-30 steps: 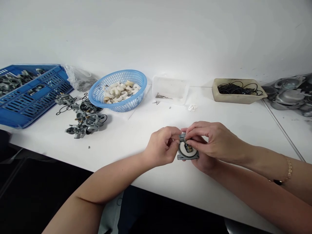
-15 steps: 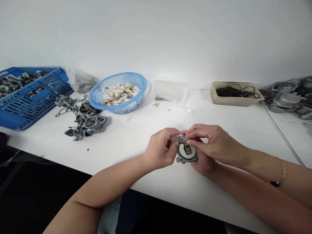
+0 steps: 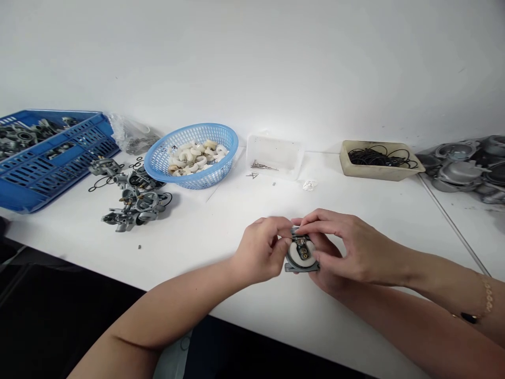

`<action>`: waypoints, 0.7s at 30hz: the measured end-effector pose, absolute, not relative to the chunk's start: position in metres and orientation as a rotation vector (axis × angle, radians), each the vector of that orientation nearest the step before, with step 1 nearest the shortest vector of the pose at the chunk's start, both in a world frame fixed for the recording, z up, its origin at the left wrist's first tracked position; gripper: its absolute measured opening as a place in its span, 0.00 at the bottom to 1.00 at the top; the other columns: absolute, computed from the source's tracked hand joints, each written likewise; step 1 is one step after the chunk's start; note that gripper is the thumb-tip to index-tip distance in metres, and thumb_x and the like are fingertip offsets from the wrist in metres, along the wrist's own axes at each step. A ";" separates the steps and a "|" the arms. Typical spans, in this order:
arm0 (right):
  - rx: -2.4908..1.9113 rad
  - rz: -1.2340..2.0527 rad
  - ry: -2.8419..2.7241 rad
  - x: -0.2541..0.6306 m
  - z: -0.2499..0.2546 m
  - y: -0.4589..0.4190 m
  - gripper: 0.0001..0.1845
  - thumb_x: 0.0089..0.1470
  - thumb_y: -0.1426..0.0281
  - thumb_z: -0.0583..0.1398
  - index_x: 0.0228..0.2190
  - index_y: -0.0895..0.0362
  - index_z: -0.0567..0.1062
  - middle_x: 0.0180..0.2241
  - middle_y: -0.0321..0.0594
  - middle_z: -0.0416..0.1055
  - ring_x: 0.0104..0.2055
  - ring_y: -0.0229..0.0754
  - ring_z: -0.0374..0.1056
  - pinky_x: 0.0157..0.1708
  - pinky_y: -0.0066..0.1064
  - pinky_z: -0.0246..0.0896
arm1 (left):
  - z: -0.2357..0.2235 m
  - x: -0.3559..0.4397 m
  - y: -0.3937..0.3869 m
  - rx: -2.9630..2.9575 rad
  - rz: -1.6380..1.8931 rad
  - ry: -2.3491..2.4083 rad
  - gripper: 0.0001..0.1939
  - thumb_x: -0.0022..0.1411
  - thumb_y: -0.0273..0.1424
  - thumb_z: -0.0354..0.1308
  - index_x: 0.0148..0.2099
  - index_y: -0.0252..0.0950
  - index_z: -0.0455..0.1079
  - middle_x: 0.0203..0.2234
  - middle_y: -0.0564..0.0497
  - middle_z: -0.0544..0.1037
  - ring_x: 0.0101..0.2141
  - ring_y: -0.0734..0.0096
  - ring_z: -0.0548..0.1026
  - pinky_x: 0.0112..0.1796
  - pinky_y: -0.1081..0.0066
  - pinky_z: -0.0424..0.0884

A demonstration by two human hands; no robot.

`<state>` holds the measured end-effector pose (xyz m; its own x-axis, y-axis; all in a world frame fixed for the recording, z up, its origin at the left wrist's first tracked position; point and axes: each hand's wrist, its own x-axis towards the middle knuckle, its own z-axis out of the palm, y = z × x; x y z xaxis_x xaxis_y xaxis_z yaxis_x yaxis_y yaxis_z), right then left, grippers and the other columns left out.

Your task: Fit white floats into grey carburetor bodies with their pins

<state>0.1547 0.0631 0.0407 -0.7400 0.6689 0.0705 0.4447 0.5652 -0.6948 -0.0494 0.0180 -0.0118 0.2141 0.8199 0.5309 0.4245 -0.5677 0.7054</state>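
A round metal part (image 3: 301, 268) is being held over the bench (image 3: 221, 226), near and right of the middle, with a curved white piece (image 3: 293, 252) being framed in its upturned opening. From below and the right, the part is being gripped by the right hand (image 3: 328, 276), whose fingers are being mostly hidden under it. The part is being kept immediately to the right of the left hand (image 3: 262, 250), whose thumb and forefinger are being held close together at its far left edge; whether anything is being pinched there cannot be told. No clear long axis is being shown, though the flat near edge is being lined up roughly left to right. The left hand is being angled rightward, its knuckles being raised. Above the right hand, the part is being reached over by a co-worker's hand (image 3: 349, 245).
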 end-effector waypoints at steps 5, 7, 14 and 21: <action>-0.896 0.820 -2.604 0.155 0.034 0.059 0.28 0.43 0.63 0.69 0.47 0.55 0.74 0.47 0.43 0.68 0.47 0.46 0.70 0.47 0.37 0.69 | -0.012 -0.049 0.017 2.083 1.296 1.146 0.17 0.58 0.21 0.53 0.49 0.40 0.61 0.26 0.56 0.77 0.24 0.76 0.71 0.28 0.74 0.67; -0.900 0.815 -2.595 0.154 0.031 0.058 0.27 0.44 0.63 0.68 0.48 0.54 0.73 0.47 0.42 0.68 0.47 0.45 0.70 0.47 0.37 0.68 | -0.012 -0.050 0.018 1.986 1.247 1.158 0.17 0.58 0.21 0.54 0.49 0.40 0.62 0.26 0.55 0.77 0.23 0.76 0.71 0.28 0.74 0.68; -1.071 1.027 -2.201 0.168 0.049 0.052 0.26 0.41 0.59 0.69 0.43 0.48 0.70 0.47 0.38 0.70 0.50 0.51 0.68 0.50 0.44 0.67 | -0.003 -0.055 0.029 1.586 1.045 1.046 0.06 0.56 0.26 0.60 0.37 0.35 0.67 0.26 0.51 0.78 0.22 0.77 0.70 0.25 0.76 0.65; -1.066 1.562 -1.437 0.122 -0.018 0.030 0.28 0.60 0.47 0.38 0.47 0.50 0.63 0.30 0.38 0.67 0.28 0.45 0.69 0.23 0.39 0.68 | -0.001 -0.056 0.028 1.677 1.064 1.051 0.06 0.55 0.23 0.60 0.37 0.35 0.68 0.25 0.53 0.76 0.22 0.78 0.66 0.25 0.75 0.65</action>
